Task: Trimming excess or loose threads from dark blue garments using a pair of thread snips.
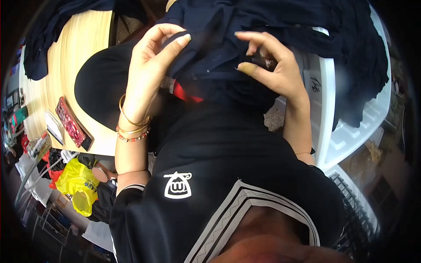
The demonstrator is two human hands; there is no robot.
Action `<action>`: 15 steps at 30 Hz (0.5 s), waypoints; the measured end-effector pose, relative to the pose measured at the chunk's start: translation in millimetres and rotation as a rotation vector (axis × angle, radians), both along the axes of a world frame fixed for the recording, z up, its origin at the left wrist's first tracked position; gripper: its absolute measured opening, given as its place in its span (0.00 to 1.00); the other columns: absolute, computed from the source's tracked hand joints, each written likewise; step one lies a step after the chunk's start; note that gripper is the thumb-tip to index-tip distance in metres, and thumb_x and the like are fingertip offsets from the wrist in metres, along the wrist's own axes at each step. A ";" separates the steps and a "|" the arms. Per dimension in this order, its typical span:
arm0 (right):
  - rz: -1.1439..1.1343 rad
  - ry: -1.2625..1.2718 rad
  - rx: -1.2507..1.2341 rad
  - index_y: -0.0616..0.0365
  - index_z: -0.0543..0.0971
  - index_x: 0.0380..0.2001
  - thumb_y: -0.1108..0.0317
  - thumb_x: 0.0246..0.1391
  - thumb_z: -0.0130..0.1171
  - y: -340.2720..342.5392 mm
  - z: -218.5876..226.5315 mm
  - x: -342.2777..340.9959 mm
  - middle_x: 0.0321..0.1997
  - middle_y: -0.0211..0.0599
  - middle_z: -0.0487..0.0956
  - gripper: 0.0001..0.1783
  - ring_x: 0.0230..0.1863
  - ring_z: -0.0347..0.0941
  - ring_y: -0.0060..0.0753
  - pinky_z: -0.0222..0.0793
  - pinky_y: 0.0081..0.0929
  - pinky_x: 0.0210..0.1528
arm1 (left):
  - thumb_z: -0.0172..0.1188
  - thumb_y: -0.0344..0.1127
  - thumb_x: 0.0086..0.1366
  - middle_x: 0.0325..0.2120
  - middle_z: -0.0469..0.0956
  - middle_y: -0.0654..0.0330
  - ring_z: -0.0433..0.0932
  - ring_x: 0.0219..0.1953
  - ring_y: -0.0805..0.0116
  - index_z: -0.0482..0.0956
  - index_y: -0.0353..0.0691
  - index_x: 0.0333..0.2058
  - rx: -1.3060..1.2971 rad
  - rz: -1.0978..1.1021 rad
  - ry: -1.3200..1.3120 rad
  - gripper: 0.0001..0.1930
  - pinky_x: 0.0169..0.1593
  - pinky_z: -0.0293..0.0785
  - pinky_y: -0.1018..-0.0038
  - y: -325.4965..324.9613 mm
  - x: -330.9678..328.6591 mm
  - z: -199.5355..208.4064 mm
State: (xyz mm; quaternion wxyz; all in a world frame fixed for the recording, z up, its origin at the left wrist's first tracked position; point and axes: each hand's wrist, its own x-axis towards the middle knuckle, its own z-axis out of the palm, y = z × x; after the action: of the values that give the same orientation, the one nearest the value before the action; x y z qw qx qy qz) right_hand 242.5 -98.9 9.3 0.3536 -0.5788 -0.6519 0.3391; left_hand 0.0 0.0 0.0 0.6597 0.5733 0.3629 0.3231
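Dark navy cloth (206, 52), a garment with small buttons, lies over my lap. My left hand (153, 55) is closed, thumb and fingers pinching a fold of it. Across from it, my right hand (280, 70) hovers over the same garment, its thumb and forefinger apart. A small dark, shiny thing (266, 62) sits in the curl of its other fingers, too hidden to name. Tan tape (247, 68) wraps the right thumb. A red strip (186, 93) shows below the cloth, near my left wrist.
On the right, a white plastic bin (327, 105) has more dark clothing (364, 65) draped over it. A light wooden tabletop (79, 39) at the left holds a red patterned phone case (72, 122). Beyond its edge lies a yellow plastic bag (76, 179).
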 end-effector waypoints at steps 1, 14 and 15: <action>-0.031 0.036 -0.009 0.53 0.77 0.49 0.68 0.41 0.71 3.6 4.8 -2.9 0.33 0.26 0.69 0.28 0.27 0.64 0.16 0.61 0.14 0.30 | 0.59 0.25 0.63 0.41 0.79 0.62 0.76 0.44 0.78 0.77 0.35 0.43 -0.093 0.047 -0.086 0.10 0.52 0.69 0.83 -3.1 0.5 -2.4; 0.031 -0.257 0.537 0.56 0.81 0.43 0.70 0.45 0.68 51.4 -13.6 -38.9 0.32 0.31 0.75 0.19 0.29 0.70 0.23 0.67 0.19 0.29 | 0.56 0.22 0.63 0.43 0.79 0.57 0.77 0.44 0.77 0.73 0.32 0.49 -0.104 0.141 -0.244 0.14 0.51 0.71 0.83 -5.7 -2.3 3.4; 0.040 -0.293 0.562 0.58 0.81 0.45 0.72 0.44 0.68 52.4 -13.4 -39.4 0.33 0.31 0.74 0.20 0.29 0.69 0.23 0.65 0.18 0.30 | 0.56 0.22 0.63 0.45 0.78 0.58 0.76 0.46 0.78 0.72 0.32 0.50 -0.091 0.120 -0.221 0.16 0.52 0.69 0.83 -6.3 -2.5 3.6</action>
State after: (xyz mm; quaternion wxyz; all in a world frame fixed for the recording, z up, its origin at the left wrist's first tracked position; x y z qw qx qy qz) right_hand 203.1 -46.5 -4.1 0.3954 -0.4880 -0.7753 0.0657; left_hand -2.5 -6.3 3.6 0.7005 0.4808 0.3362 0.4064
